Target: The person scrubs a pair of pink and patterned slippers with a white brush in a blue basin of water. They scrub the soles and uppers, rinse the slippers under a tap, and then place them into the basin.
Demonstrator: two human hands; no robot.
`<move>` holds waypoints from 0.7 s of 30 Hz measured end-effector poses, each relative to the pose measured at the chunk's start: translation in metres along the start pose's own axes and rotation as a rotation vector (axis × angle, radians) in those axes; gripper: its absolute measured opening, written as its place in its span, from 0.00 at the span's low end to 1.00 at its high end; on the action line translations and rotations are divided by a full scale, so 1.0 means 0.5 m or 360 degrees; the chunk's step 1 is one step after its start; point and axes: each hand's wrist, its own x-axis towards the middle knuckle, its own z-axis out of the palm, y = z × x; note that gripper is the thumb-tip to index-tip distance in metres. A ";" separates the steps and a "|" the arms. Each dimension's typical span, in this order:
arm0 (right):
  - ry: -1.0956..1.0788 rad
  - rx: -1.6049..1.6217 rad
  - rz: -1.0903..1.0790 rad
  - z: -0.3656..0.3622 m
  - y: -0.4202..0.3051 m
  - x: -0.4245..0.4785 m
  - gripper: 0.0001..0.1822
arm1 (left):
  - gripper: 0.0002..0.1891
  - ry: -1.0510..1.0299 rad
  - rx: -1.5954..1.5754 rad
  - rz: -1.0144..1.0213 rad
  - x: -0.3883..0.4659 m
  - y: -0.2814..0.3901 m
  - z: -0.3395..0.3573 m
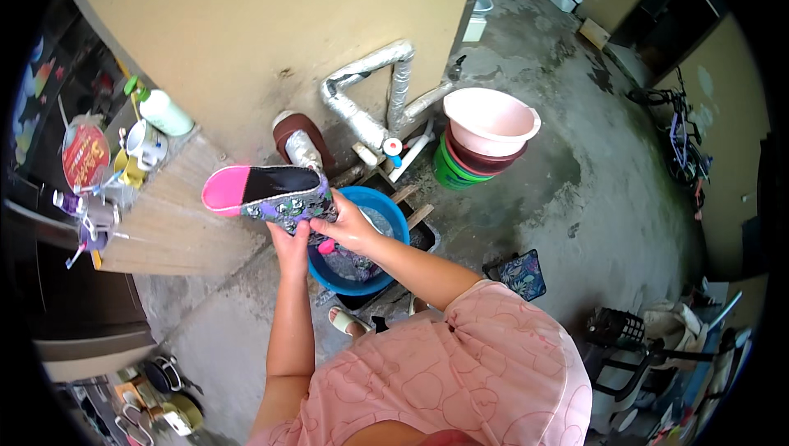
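Observation:
A fabric slipper (280, 199), with a pink heel, black insole and purple-and-grey patterned upper, is held above a blue plastic basin (404, 227). My left hand (293, 239) grips its lower side near the middle, thumb on the upper. My right hand (342, 224) holds the toe end, thumb pressed against the patterned fabric. Its heel points left in the view. In the basin is cloudy water with a similar patterned item (363, 267) and a pink piece (327, 247), partly hidden by my right forearm.
Foil-wrapped pipes (354, 116) and a small tap fitting (392, 149) stand beyond the basin, by the wall. Stacked tubs (492, 122) are to the right. At left, a wooden-looking ledge (185, 224) carries a pump bottle (165, 112), mugs and toothbrushes. A folding stool (523, 274) stands right of the basin.

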 end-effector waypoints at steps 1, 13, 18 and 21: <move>-0.0072 -0.0024 0.0063 -0.004 -0.020 0.003 0.32 | 0.42 -0.0082 -0.0097 -0.0044 0.006 0.006 -0.016; 0.0778 -0.0076 -0.0064 0.022 -0.037 0.029 0.27 | 0.22 -0.0018 0.0047 -0.0239 -0.007 0.041 0.056; 0.0789 -0.0610 -0.0235 0.036 -0.064 0.039 0.23 | 0.29 0.0077 -0.0075 0.0004 0.001 0.054 0.079; 0.0776 -0.0489 -0.0275 0.042 -0.075 0.055 0.19 | 0.29 0.0145 -0.0182 0.0105 0.028 0.047 0.077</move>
